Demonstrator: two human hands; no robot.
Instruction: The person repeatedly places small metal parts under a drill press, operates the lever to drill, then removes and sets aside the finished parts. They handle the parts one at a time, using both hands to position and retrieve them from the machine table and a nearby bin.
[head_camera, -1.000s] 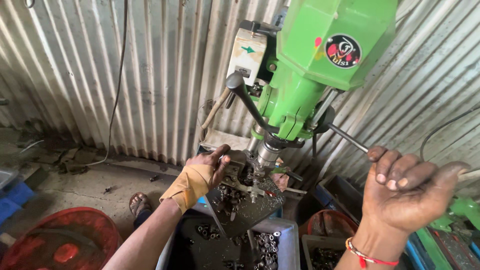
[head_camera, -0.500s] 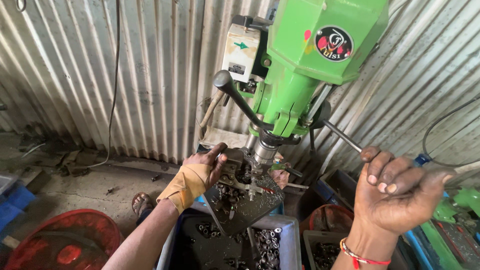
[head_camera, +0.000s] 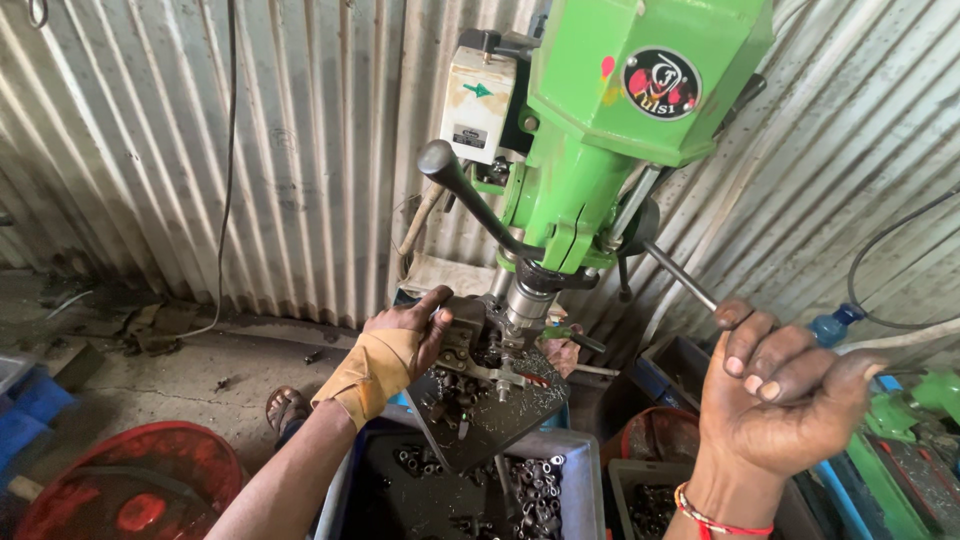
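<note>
Grip: your right hand (head_camera: 775, 395) is clenched on the feed lever (head_camera: 680, 275); your left hand (head_camera: 405, 335) steadies the workpiece (head_camera: 462, 340) under the spindle (head_camera: 525, 300).
Progress: looks mid-drilling; drilled pieces fill the bin (head_camera: 520, 485) below the spindle.

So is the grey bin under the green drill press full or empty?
Partly filled: small dark metal rings lie scattered across the grey bin, its floor showing between.

Head view, close above drill press (head_camera: 600, 150)

Left hand (head_camera: 400, 335) on the workpiece (head_camera: 462, 335) under the green drill press (head_camera: 610, 120), right hand (head_camera: 785, 395) gripping its feed handle (head_camera: 680, 275).
</note>
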